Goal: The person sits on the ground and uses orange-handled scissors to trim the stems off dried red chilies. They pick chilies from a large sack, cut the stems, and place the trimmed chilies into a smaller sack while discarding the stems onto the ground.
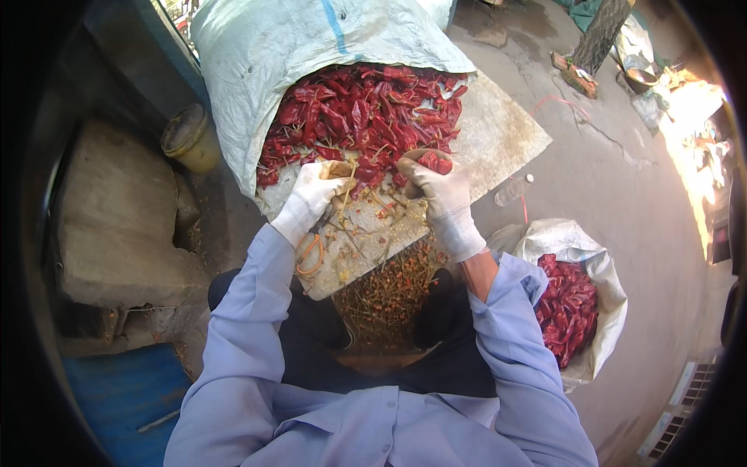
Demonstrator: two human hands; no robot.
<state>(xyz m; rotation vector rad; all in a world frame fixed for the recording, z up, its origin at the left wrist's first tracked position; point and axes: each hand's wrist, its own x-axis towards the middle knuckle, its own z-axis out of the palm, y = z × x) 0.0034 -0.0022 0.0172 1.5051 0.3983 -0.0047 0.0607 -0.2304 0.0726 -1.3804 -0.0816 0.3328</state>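
A heap of dried red chilli peppers [362, 117] spills from the mouth of a large white woven sack [262, 52] onto a pale board [502, 128]. At the heap's near edge, my left hand [320, 185], in a white work glove, pinches a thin dry chilli stem [349, 188]. My gloved right hand [435, 184] is closed around red chilli pieces [435, 161], which show above its fingers. Loose stems and pale seeds [362, 233] lie on the board below both hands. Orange-handled scissors [310, 255] rest near the board's left edge, their blades partly hidden by my left wrist.
Many stems and caps [391, 286] are piled between my feet. At my right stands an open white sack [607, 292] holding red chilli pods [566, 309]. A clear plastic bottle [513, 190] lies beside the board. On the left are a dirty bucket [189, 140] and a concrete block [117, 222].
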